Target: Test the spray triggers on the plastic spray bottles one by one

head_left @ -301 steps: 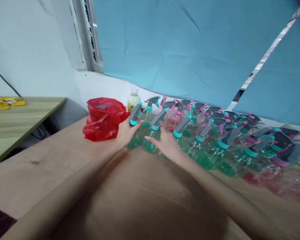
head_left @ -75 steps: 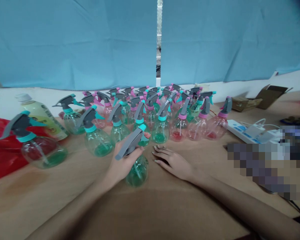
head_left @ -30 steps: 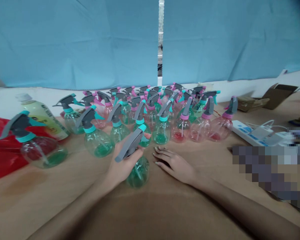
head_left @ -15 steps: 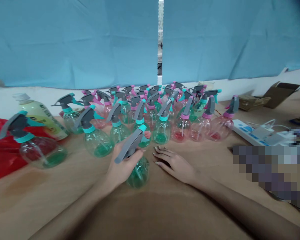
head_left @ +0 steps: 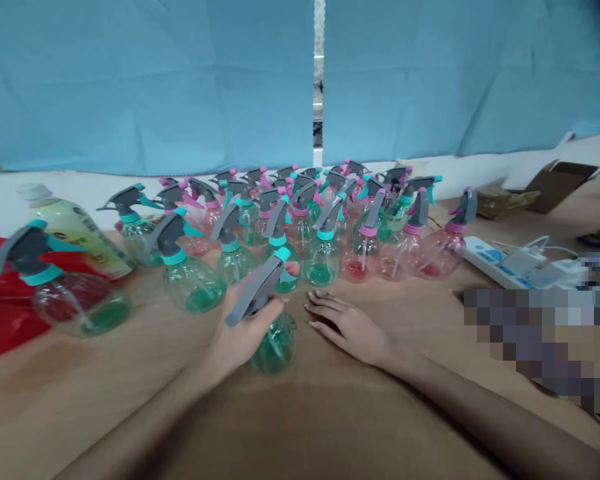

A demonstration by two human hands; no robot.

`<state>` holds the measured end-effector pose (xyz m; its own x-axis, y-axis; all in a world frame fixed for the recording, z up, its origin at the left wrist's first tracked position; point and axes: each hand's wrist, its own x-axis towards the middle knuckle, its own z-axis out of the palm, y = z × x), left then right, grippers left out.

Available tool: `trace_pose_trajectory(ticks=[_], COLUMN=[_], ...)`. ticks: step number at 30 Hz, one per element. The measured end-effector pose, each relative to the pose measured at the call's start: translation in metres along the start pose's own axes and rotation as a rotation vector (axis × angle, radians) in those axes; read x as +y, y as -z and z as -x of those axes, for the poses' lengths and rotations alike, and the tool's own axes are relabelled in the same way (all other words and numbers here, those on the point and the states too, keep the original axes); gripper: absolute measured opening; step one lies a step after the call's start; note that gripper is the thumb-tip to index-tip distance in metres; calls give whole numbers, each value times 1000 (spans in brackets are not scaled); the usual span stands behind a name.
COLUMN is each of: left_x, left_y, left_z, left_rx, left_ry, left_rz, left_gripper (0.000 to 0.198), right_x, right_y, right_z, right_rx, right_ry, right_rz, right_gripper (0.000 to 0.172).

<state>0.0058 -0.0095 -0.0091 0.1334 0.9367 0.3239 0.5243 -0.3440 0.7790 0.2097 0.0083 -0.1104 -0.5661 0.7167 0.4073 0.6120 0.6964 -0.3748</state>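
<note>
My left hand (head_left: 250,327) is wrapped round the neck of a green spray bottle (head_left: 275,347) with a grey and teal spray head, standing on the wooden table (head_left: 290,427). To its right, my right hand (head_left: 345,327) rests on the table, fingers spread and holding nothing. Just beyond my hands stand rows of spray bottles; a green one (head_left: 321,263) and a pink one (head_left: 361,260) are in the front row. Another green bottle (head_left: 195,287) stands left of my left hand. My fingers partly hide the held bottle's neck.
At the left, a spray bottle (head_left: 80,303) stands by a red bag (head_left: 5,300) and a large yellowish bottle (head_left: 80,230). At the right are a white power strip (head_left: 500,263) with plugs and an open cardboard box (head_left: 560,187). A blue cloth (head_left: 155,80) hangs behind.
The whole view has shifted very slightly. Both hands and the held bottle keep nearly the same places.
</note>
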Motion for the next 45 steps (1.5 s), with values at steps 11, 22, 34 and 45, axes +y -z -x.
trace_pose_trajectory(ticks=[11, 22, 34, 45], left_x=[3, 4, 1, 2], left_y=[1, 1, 2, 1], left_z=[0, -3, -6, -5], left_rx=[-28, -84, -71, -89], left_ry=[-8, -71, -133, -102], left_rz=[34, 132, 112, 141], left_gripper=[12, 28, 24, 27], right_x=[0, 2, 1, 1], right_y=[0, -1, 0, 0], right_z=[0, 0, 0, 0], right_rx=[-10, -2, -10, -6], right_ry=[2, 2, 1, -6], right_rz=[16, 5, 14, 2], right_gripper=[40, 40, 40, 40])
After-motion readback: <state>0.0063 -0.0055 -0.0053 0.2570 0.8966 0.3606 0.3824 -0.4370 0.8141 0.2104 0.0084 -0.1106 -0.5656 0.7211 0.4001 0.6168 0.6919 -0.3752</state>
